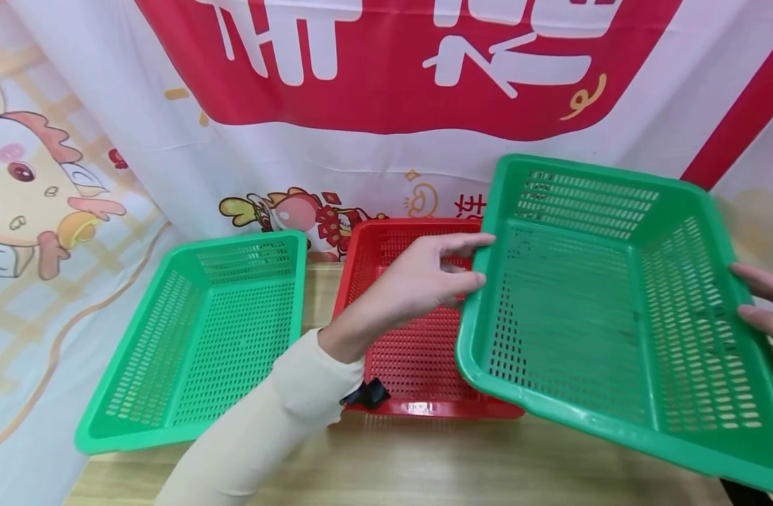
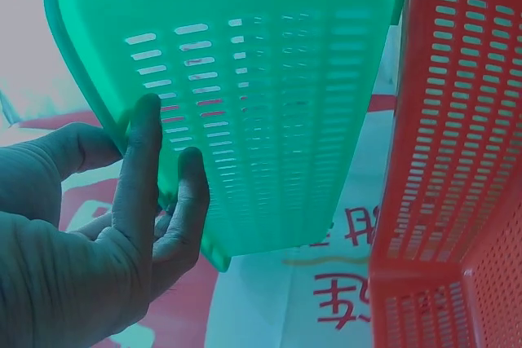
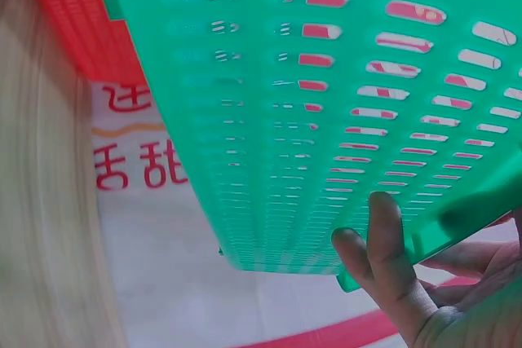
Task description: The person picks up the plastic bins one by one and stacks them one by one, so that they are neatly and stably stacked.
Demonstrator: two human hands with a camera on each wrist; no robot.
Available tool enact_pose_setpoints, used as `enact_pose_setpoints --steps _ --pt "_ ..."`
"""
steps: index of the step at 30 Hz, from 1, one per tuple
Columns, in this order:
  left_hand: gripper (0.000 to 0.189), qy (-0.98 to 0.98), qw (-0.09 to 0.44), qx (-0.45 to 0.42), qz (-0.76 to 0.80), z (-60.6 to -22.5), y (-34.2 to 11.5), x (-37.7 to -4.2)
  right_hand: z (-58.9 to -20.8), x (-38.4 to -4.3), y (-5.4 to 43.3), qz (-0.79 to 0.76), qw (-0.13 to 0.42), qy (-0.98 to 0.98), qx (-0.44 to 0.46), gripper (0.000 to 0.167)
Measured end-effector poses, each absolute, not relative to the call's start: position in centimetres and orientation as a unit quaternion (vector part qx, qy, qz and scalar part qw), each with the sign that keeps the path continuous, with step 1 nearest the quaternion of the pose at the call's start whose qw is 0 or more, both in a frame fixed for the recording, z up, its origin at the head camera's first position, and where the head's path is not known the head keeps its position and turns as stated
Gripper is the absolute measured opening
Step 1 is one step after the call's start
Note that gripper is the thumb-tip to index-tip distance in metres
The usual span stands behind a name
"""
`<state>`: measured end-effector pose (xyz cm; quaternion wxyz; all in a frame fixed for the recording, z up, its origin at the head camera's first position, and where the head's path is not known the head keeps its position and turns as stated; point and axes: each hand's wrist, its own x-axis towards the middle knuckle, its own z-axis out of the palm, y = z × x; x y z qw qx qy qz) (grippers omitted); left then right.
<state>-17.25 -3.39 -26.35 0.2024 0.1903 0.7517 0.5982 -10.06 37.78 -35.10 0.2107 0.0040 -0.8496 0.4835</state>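
Observation:
A green plastic basket [image 1: 570, 316] with slotted sides is held up at a tilt, its inside facing the head camera. My left hand [image 1: 424, 274] grips its left rim, and in the left wrist view the fingers [image 2: 140, 160] lie against the slotted outer wall. On the opposite rim, my right hand [image 1: 772, 309] holds the basket, partly cut off by the head view's edge. The right wrist view shows its fingers [image 3: 383, 234] on the outer side under the rim. The raised basket and left arm partly cover a red basket [image 1: 418, 351] on the table.
Another green basket [image 1: 235, 337] stands on the wooden table [image 1: 424, 457] at the left. Behind the table hangs a printed cloth [image 1: 374, 169] with red and white shapes. A dark band with a black piece [image 1: 367, 393] is at my left wrist.

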Motion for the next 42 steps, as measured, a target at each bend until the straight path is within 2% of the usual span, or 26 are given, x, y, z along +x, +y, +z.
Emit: enact_pose_setpoints --steps 1,4,12,23,34,42 --pt "0.057 0.751 0.202 0.19 0.599 -26.3 -3.8 -17.1 -34.8 -10.1 36.9 0.486 0.224 -0.845 0.003 0.063" --pt "0.059 0.757 0.197 0.189 0.594 -26.0 -5.0 -16.7 -34.1 -10.2 35.4 0.498 0.219 -0.839 0.005 0.057" --pt "0.059 0.767 0.175 0.169 0.594 -25.9 -8.0 -16.0 -32.9 -11.1 32.8 0.569 0.156 -0.807 0.016 0.048" --pt "0.061 0.78 0.157 0.149 0.588 -25.8 -12.1 -15.9 -31.7 -12.7 28.5 0.455 0.093 -0.885 -0.038 0.054" --pt "0.061 0.825 0.136 0.104 0.539 -25.8 -15.9 -15.5 -31.5 -14.6 25.5 0.506 0.037 -0.861 0.022 0.057" --pt "0.06 0.829 0.129 0.089 0.537 -26.1 -17.7 -15.5 -31.4 -15.3 23.9 0.517 0.017 -0.855 0.035 0.058"
